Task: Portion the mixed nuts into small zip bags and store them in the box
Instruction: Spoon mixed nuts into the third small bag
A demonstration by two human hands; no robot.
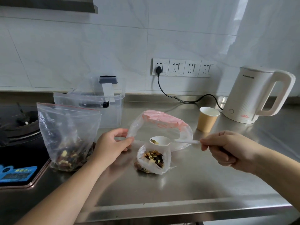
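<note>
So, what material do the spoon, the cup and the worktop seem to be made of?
Spoon: probably white plastic, thin and slightly glossy.
Cup: looks like paper, matte tan outside, white inside with a rolled rim.
Worktop: most likely stainless steel, a brushed grey surface with blurred reflections.

Bright, even daylight-ish light, prob from upper right of frame where the wall washes out near-white. Steel worktop (186,189) throws soft glare streaks, strongest lower centre along the front edge. Shadows weak & diffuse: faint ones under forearms, small one beside paper cup (207,119). Wide-angle distortion obvious: wall tile lines & worktop edge bow, kettle (253,96) leans at right edge. Overall soft, slightly smeary, compression-like; lower left corner & forearms blurriest. Hob (17,143) at left goes dark, low detail.
</note>
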